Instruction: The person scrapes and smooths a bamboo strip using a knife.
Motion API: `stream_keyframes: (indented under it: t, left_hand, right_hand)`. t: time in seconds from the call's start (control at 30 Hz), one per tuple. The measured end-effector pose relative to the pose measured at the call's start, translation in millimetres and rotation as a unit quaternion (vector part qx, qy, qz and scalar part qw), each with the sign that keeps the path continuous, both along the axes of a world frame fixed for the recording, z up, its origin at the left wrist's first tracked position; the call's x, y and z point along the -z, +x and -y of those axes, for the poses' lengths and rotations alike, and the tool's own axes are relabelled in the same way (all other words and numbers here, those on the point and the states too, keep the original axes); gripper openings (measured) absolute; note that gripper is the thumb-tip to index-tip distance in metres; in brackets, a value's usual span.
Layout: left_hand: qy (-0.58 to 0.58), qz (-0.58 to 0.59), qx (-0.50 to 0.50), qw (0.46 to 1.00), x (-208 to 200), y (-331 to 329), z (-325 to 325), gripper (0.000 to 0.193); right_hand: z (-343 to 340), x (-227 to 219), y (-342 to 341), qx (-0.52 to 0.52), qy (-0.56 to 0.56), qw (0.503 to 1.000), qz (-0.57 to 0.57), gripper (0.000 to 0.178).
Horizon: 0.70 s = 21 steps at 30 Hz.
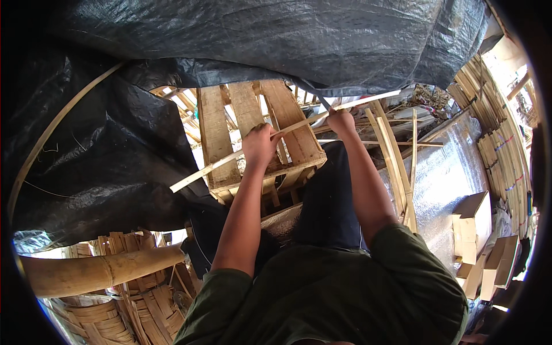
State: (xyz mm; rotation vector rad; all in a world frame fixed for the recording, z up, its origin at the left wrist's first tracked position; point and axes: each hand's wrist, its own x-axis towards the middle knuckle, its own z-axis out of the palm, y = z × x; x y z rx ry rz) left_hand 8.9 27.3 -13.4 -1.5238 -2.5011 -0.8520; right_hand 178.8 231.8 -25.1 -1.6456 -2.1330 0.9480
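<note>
A long pale bamboo strip (215,166) slants across in front of me, its near end low on the left and its far end high on the right. My left hand (260,145) is closed round it near the middle. Farther right, my right hand (341,122) is closed on a knife, whose narrow dark blade (324,102) points up and left across the strip. The fist hides the handle. Under the strip stands a slatted wooden crate (241,109), between my left hand and my knees.
Black plastic sheeting (276,40) hangs ahead and on the left. Loose bamboo strips (394,161) lean right of my knee beside a silvery sheet (454,158). Tied bamboo bundles (506,161) and cardboard boxes (472,224) stand far right. A thick bamboo pole (109,269) lies lower left.
</note>
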Motion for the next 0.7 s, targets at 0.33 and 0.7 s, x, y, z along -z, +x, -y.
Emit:
stream_keyframes:
  t: [0.33,0.7]
  left_hand:
    - [-0.008,0.006,0.012,1.0,5.1,0.7,-3.3,0.033]
    - [-0.043,0.03,-0.011,0.999,-2.1,-1.7,2.8,0.033]
  right_hand:
    - [2.9,30.8,-2.6,-0.006,0.116,0.992,0.044,0.05]
    - [-2.4,15.3,5.9,-0.05,0.078,0.996,0.01,0.053]
